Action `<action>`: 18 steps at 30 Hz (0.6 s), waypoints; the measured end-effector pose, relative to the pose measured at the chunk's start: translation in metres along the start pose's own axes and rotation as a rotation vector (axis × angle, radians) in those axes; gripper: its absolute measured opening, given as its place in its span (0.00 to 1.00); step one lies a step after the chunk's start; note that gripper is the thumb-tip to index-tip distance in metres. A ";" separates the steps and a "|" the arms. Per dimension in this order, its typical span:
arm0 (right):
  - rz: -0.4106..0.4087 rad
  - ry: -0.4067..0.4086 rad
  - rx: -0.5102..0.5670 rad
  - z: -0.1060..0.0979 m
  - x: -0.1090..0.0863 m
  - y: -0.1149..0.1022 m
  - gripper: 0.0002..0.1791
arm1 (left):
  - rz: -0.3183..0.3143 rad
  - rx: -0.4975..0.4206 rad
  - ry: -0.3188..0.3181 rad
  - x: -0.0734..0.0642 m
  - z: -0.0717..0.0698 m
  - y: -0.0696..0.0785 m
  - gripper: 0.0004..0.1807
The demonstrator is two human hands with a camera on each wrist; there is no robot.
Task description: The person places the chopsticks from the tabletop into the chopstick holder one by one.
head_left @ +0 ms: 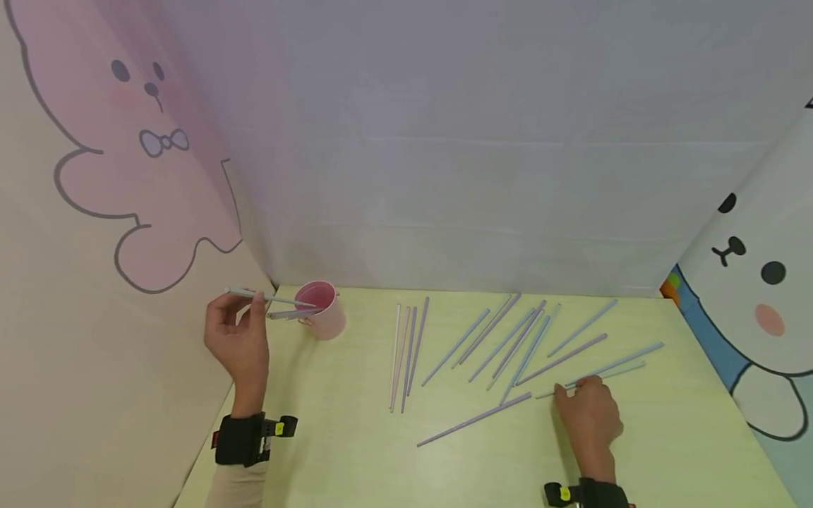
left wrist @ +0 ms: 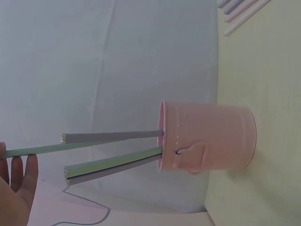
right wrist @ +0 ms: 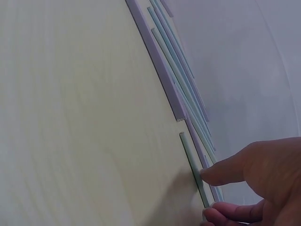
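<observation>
My left hand (head_left: 241,342) pinches a pale green stick (left wrist: 51,149) by its outer end. Its other end reaches in at the mouth of a small pink bucket (head_left: 330,321). Leaning out of that bucket are a purple stick (left wrist: 110,137), another green stick (left wrist: 113,161) and a second purple one (left wrist: 113,170) below it. Low over the table, my right hand (head_left: 591,409) has thumb and fingers on a thin green stick (right wrist: 189,155) lying near the right side. A blue stick (head_left: 635,358) lies just beyond those fingers.
Several blue, purple and green sticks lie slanted across the table (head_left: 356,444). Left of them, pink sticks (head_left: 402,353) and purple ones stand in a near-parallel row. One purple stick (head_left: 473,420) lies nearer me. A pale cloth (head_left: 444,176) hangs behind the table.
</observation>
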State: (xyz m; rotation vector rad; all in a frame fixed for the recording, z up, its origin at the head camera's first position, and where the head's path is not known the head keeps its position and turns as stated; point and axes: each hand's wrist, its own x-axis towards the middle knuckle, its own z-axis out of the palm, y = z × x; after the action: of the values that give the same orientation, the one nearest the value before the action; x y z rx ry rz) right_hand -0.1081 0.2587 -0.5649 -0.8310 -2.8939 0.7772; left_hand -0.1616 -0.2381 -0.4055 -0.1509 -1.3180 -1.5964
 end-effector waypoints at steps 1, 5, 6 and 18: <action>0.001 -0.001 -0.001 0.000 0.000 0.000 0.27 | -0.004 -0.005 -0.003 -0.001 0.000 -0.002 0.13; 0.009 -0.011 0.006 -0.002 -0.002 -0.001 0.27 | -0.013 -0.001 -0.008 -0.004 -0.005 -0.014 0.14; 0.010 -0.014 0.010 -0.003 -0.003 -0.001 0.27 | -0.014 0.013 -0.012 -0.005 -0.006 -0.018 0.14; 0.062 -0.064 0.003 -0.015 -0.002 0.006 0.26 | 0.004 0.228 -0.120 -0.019 -0.018 -0.037 0.16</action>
State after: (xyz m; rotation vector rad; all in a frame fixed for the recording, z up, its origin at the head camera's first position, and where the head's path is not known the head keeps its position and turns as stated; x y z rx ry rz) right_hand -0.1008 0.2687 -0.5540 -0.9162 -2.9342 0.8278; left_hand -0.1722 -0.2451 -0.4491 -0.1097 -1.5809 -1.4393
